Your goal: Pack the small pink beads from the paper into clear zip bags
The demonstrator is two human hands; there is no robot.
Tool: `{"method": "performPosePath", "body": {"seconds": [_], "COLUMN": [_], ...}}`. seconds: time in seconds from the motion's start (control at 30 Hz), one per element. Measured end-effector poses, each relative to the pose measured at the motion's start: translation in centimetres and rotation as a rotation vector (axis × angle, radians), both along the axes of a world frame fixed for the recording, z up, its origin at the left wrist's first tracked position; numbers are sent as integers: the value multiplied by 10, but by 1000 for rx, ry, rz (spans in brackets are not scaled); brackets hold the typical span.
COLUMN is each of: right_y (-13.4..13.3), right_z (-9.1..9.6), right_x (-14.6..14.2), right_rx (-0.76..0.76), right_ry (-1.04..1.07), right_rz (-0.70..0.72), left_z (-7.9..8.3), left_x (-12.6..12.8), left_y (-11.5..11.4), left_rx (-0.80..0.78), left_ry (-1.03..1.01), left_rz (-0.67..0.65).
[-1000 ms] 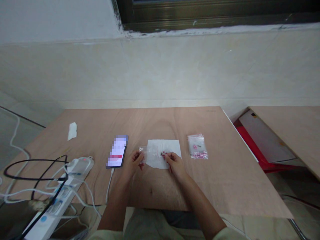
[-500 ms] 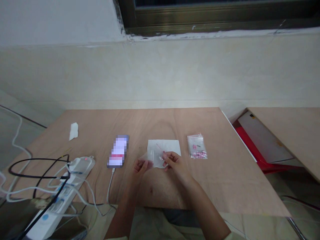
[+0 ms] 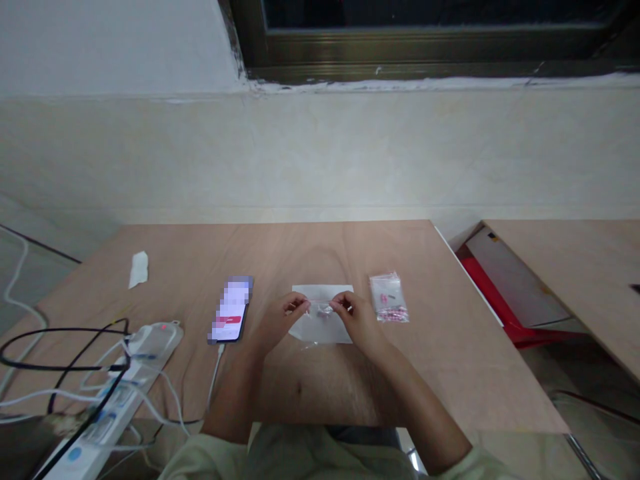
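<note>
Well, the fingers (image 3: pixel 299 305) of the left hand (image 3: pixel 276 327) and right hand (image 3: pixel 356 321) are closed, pinching a small clear plastic bag (image 3: pixel 321 309) between them, over a white paper sheet (image 3: pixel 321 332) on the wooden bench (image 3: pixel 345 257). A clear packet of pink bits (image 3: pixel 389 297) lies just beside the sheet, with a phone (image 3: pixel 230 311) farther left

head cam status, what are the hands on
Left hand and right hand pinching small clear plastic bag above white paper sheet. Packet of pink items right, phone left, both apart.
</note>
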State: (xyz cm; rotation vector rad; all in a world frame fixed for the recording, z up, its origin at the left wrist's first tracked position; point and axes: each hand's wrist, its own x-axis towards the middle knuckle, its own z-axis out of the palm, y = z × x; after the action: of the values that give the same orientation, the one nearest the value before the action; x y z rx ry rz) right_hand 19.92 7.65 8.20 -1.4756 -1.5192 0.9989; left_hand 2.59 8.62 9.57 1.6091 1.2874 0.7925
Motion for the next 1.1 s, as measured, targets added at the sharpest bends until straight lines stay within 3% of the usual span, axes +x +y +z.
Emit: {"method": "performPosePath", "body": {"seconds": [0.2, 0.4, 0.57, 0.8, 1.0, 1.1], "right_y": [-2, -9, -15, -17, -13, -10], "right_z": [-10, -9, -9, -10, -6, -10], "right_x": [3, -3, -8, -13, -15, -15], "right_rx": [-83, -65, -83, -75, -116, -128], "right_ry": [115, 151, 241, 230, 330, 391], "right_rz": [18, 25, 112, 39, 106, 50], "left_z": [-7, -7, -6, -2, -1, -2], "left_x": [-8, -12, -9, 1, 5, 2], "left_y": [-1, -8, -15, -17, -8, -5], "left_rx": [38, 81, 73, 24, 94, 96], "left_ry": [63, 63, 41, 18, 50, 65], "left_rz": [27, 33, 71, -98, -77, -96]}}
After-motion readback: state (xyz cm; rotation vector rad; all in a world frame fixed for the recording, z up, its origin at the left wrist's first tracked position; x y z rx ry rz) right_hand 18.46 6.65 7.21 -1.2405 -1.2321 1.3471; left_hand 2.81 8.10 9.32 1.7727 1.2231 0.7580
